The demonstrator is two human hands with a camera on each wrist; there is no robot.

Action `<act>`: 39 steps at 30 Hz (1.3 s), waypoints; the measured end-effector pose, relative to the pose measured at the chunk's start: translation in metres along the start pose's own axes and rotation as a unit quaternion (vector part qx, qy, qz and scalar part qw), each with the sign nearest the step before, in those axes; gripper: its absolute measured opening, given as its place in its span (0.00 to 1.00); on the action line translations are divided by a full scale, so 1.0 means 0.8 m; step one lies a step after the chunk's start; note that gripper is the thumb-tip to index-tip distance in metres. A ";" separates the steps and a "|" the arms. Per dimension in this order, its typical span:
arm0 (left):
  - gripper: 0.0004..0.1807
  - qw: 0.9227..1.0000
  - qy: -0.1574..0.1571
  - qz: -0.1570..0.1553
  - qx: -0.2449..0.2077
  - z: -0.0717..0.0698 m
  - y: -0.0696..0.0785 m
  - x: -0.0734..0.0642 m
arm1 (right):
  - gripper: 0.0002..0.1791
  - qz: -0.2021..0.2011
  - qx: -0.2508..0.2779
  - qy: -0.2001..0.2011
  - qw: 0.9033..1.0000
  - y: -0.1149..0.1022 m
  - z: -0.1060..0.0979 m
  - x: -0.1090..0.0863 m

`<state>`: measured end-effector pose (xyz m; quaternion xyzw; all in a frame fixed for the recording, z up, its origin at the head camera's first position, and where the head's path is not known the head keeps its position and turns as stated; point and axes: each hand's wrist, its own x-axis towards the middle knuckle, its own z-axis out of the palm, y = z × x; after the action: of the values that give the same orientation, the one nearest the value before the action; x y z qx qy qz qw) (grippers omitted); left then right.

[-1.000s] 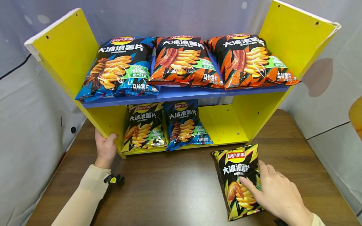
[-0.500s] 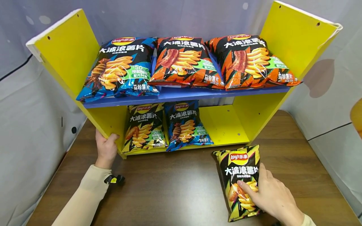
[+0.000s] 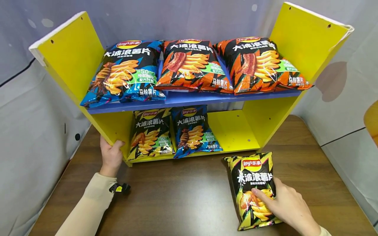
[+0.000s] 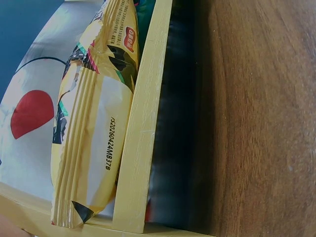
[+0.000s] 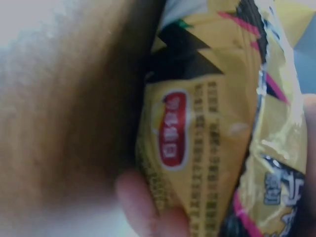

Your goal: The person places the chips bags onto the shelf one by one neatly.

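My right hand (image 3: 287,203) holds a yellow-and-black bag of potato chips (image 3: 251,173) by its right side. The thumb lies across the bag's front; in the right wrist view, fingertips (image 5: 136,202) show on its back (image 5: 212,113). In front of the yellow shelf unit (image 3: 265,121), this bag is close over the table. My left hand (image 3: 110,154) grips the lower part of the unit's left side panel, thumb toward me and the other fingers mostly hidden behind. Inside the lower shelf, another yellow chip bag (image 3: 151,134) stands beside a blue one (image 3: 195,131).
On the blue upper board (image 3: 189,97) sit a blue chip bag (image 3: 125,72) at left and two orange bags, one in the middle (image 3: 193,65) and one at right (image 3: 262,65). The brown wooden table (image 3: 177,196) reaches toward me. A pale curtain (image 3: 189,19) hangs behind.
The yellow bag in my right hand has shifted slightly to the right, and more of its right edge is covered by the hand. My left hand keeps its grip on the panel.
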<state>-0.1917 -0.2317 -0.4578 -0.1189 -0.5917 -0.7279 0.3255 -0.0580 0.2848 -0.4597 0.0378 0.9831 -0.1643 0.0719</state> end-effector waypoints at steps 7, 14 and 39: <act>0.29 1.000 -0.003 0.003 0.009 0.001 -0.001 0.000 | 0.56 -0.001 0.038 0.038 0.999 0.009 0.000 -0.004; 0.30 1.000 0.003 -0.011 0.011 0.001 -0.002 -0.001 | 0.36 -0.060 0.109 0.142 0.982 0.017 0.001 -0.013; 0.29 1.000 -0.013 0.009 0.008 -0.002 0.000 -0.001 | 0.28 -0.183 -0.023 0.370 0.911 -0.098 -0.101 0.114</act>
<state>-0.1907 -0.2326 -0.4583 -0.1306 -0.6006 -0.7186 0.3254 -0.1663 0.2424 -0.3734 -0.0869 0.9324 -0.1258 -0.3274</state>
